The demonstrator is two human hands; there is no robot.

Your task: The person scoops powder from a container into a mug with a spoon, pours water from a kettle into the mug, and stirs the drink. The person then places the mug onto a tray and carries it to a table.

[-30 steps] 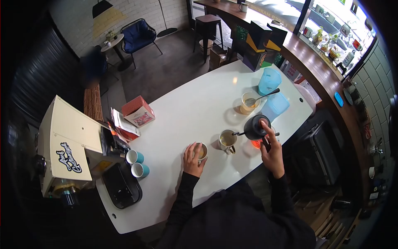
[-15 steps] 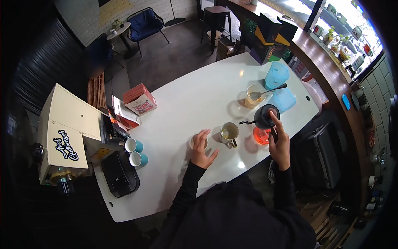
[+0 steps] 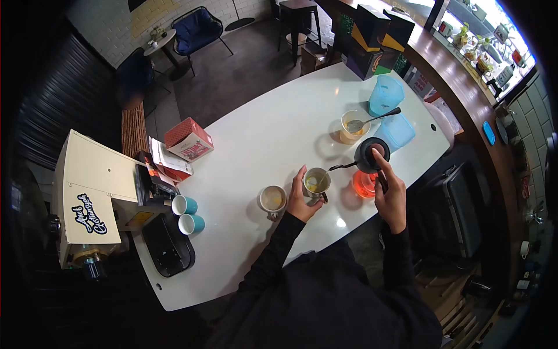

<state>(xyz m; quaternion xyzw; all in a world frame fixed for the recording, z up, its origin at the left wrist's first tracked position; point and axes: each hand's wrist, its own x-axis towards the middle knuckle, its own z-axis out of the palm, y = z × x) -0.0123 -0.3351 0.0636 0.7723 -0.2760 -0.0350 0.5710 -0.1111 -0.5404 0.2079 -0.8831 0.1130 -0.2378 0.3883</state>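
My right hand (image 3: 393, 199) holds a black gooseneck kettle (image 3: 371, 155) by its handle, with the index finger on the lid. The kettle's spout tip is over the right rim of a mug (image 3: 317, 181), and a thin stream seems to enter it. My left hand (image 3: 302, 200) is curved round the left side of this mug, thumb near its handle. A second mug (image 3: 272, 199) with pale liquid stands to the left, untouched. Below the kettle sits a clear red-orange vessel (image 3: 364, 184). Behind it, a cup (image 3: 354, 127) holds a spoon (image 3: 381, 117).
Two blue containers (image 3: 386, 96) stand at the table's (image 3: 244, 145) right. Teal paper cups (image 3: 190, 224), a black scale-like tray (image 3: 168, 247), a red box (image 3: 189, 139) and a cream machine (image 3: 93, 192) are on the left. Dark boxes (image 3: 366, 58) stand at the far end.
My left hand has left the left mug and moved right to the other mug. The kettle's spout has come over that mug, and its lid stays under my right finger. The view has shifted slightly.
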